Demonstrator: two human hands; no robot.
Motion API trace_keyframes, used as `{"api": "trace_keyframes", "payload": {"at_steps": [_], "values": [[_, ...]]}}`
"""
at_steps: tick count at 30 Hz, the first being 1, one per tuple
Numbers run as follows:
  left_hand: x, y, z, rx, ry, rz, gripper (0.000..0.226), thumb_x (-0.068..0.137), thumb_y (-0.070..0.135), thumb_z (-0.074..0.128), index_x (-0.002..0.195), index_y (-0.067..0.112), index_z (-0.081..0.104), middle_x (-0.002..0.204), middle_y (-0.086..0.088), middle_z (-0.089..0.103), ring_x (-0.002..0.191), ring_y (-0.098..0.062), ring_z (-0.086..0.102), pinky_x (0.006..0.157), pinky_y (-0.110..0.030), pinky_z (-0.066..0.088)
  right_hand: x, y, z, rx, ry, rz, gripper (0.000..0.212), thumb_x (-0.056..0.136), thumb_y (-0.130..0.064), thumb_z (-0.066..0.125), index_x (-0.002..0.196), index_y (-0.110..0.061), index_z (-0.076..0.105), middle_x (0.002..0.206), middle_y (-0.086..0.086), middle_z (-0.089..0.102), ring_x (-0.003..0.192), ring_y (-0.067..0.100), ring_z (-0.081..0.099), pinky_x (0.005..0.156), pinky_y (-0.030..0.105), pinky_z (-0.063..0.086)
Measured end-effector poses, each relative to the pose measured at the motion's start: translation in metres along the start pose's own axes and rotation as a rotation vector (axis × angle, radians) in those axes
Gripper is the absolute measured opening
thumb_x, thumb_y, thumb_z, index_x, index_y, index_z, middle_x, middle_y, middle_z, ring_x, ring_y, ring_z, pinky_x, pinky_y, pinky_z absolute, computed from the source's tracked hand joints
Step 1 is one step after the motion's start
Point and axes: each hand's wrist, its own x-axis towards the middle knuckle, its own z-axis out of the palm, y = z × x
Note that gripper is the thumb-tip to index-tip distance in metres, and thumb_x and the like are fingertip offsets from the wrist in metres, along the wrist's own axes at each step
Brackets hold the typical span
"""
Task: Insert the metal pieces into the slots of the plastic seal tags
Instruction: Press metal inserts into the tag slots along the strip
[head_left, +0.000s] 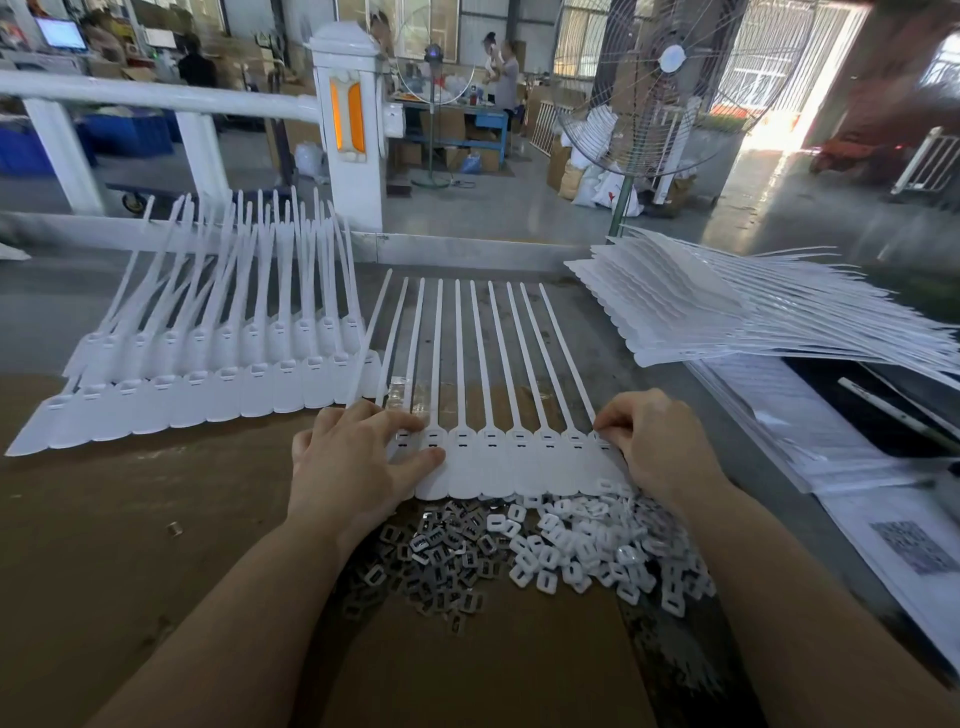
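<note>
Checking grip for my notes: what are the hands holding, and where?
Left hand presses the white plastic seal-tag strip flat; right hand pinches its right end.

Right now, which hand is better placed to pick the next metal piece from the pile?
Probably the right hand: it pinches at the tag strip's right end, free to leave, while the left hand presses the strip flat.

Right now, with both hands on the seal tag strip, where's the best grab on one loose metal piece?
Judging by the pose, pinch a metal piece at the heap's near-left fringe by its two outer edges, from above. There they lie flat and less stacked, and the right hand is nearest.
</note>
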Motion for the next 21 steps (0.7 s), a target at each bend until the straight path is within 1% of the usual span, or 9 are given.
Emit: {"api": "trace_keyframes", "payload": {"at_steps": [4, 6, 10, 13, 18, 21], "values": [[0.0001, 0.0005, -0.0004, -0.001, -0.006, -0.002, 0.045, 0.076, 0.065, 0.053, 0.117, 0.045, 0.057, 0.116, 0.015, 0.049, 0.121, -0.014, 0.031, 0.1, -0.039, 0.019, -0.0013, 0.0006, -0.0015, -0.013, -0.016, -0.004, 0.019, 0.09, -0.006, 0.057, 0.096, -0.012, 0.074, 0.097, 0.003, 0.072, 0.087, 0.018, 0.064, 0.081, 0.024, 0.046], [0.0, 0.0006, -0.0006, -0.002, -0.006, -0.004, 0.045, 0.076, 0.065, 0.054, 0.117, 0.045, 0.058, 0.118, 0.014, 0.05, 0.122, -0.014, 0.031, 0.101, -0.04, 0.02, -0.0015, 0.0018, -0.0019, -0.015, -0.025, 0.011, 0.021, 0.091, -0.005, 0.055, 0.097, -0.013, 0.074, 0.098, 0.003, 0.072, 0.087, 0.019, 0.063, 0.083, 0.026, 0.048], [-0.0004, 0.0006, -0.0009, -0.006, -0.008, -0.008, 0.044, 0.077, 0.064, 0.055, 0.117, 0.044, 0.058, 0.118, 0.014, 0.05, 0.123, -0.015, 0.031, 0.102, -0.041, 0.019, -0.0031, 0.004, -0.0014, -0.014, -0.022, 0.034, 0.024, 0.091, -0.003, 0.053, 0.097, -0.014, 0.074, 0.097, 0.004, 0.072, 0.08, 0.017, 0.061, 0.076, 0.023, 0.045], [-0.0004, 0.0008, -0.001, -0.007, -0.01, -0.011, 0.044, 0.077, 0.064, 0.054, 0.117, 0.044, 0.057, 0.116, 0.014, 0.05, 0.123, -0.014, 0.031, 0.102, -0.04, 0.019, -0.0037, 0.005, 0.0, -0.002, -0.02, 0.047, 0.024, 0.09, -0.003, 0.053, 0.096, -0.013, 0.074, 0.097, 0.005, 0.072, 0.086, 0.021, 0.063, 0.079, 0.025, 0.047], [-0.0003, 0.0009, -0.0009, -0.001, -0.007, -0.007, 0.044, 0.078, 0.064, 0.055, 0.117, 0.045, 0.057, 0.118, 0.015, 0.05, 0.122, -0.014, 0.031, 0.102, -0.04, 0.02, -0.0022, 0.007, 0.0017, 0.014, -0.031, 0.069, 0.025, 0.089, 0.0, 0.053, 0.094, -0.012, 0.075, 0.1, 0.004, 0.071, 0.088, 0.02, 0.062, 0.08, 0.023, 0.044], [-0.0004, 0.0006, -0.0006, -0.002, -0.003, -0.004, 0.043, 0.077, 0.064, 0.055, 0.116, 0.045, 0.058, 0.118, 0.015, 0.05, 0.122, -0.015, 0.032, 0.102, -0.041, 0.02, -0.0015, 0.0085, 0.0024, 0.002, -0.063, 0.053, 0.026, 0.087, 0.002, 0.054, 0.097, -0.013, 0.074, 0.104, 0.004, 0.07, 0.096, 0.02, 0.061, 0.086, 0.027, 0.045]]}}
